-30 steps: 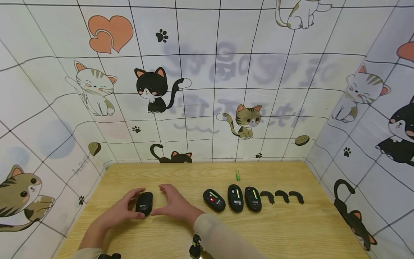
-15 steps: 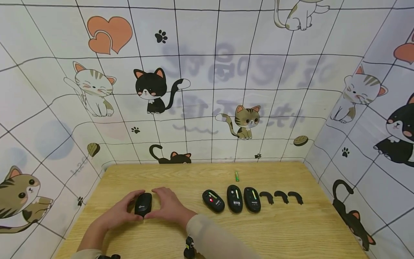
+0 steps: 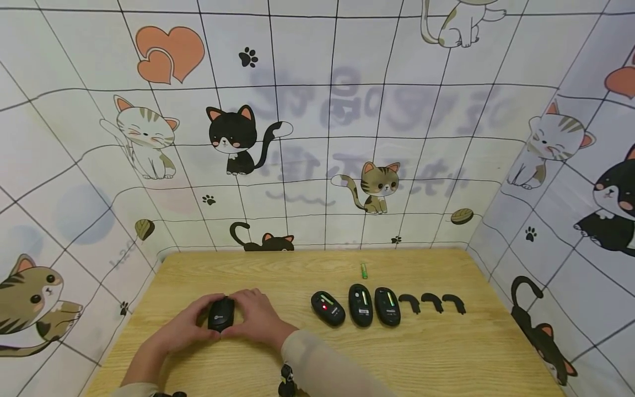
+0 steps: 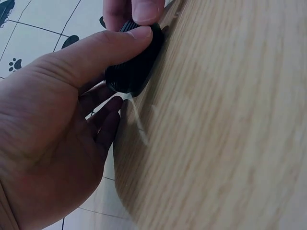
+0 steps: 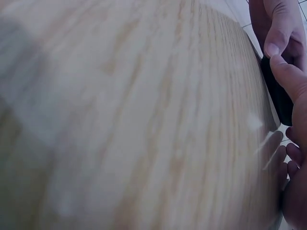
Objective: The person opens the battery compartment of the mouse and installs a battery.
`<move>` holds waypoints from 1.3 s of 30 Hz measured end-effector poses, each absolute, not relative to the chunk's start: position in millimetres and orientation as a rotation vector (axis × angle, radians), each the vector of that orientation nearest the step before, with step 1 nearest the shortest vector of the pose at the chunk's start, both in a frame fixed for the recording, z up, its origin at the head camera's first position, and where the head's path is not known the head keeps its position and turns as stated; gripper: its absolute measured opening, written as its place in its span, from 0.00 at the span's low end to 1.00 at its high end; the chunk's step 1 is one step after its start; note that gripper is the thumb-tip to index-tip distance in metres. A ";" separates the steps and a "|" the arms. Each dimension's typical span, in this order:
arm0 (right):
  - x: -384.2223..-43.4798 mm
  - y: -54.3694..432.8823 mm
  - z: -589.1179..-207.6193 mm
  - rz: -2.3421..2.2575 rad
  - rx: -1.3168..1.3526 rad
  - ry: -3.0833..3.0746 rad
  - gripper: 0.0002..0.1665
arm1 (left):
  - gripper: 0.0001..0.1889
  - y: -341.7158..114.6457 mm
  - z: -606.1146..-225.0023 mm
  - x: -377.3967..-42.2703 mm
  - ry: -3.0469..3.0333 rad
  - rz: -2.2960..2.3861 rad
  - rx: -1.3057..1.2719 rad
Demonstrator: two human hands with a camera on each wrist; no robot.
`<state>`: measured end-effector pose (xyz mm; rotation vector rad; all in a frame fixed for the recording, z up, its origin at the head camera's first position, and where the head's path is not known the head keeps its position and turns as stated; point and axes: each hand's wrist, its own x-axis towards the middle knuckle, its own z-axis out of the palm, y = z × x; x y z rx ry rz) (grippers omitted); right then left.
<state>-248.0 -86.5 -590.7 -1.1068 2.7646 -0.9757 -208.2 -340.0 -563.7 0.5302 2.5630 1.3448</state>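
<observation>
A black computer mouse sits top side up at the left of the wooden table. My left hand grips it from the left, the thumb at its near end and the fingers at its far end. From the right, my right hand holds it too, with its thumb beside the left thumb. The left wrist view shows both thumbs pressing the near end of the mouse. In the right wrist view, the mouse is partly hidden behind the right thumb.
Right of the hands lie three black mice, bottoms up with green strips showing: one with a red light, a middle mouse and a right mouse. Three curved black pieces follow. Behind lies a small green battery.
My right hand has moved left, from apart from the mouse to holding its right side. The left hand stays at the mouse; the other things have not moved.
</observation>
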 end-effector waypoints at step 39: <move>-256.2 -32.7 -541.7 -0.995 -1.243 2.757 0.49 | 0.46 -296.3 -540.8 -221.1 2.733 1.322 0.631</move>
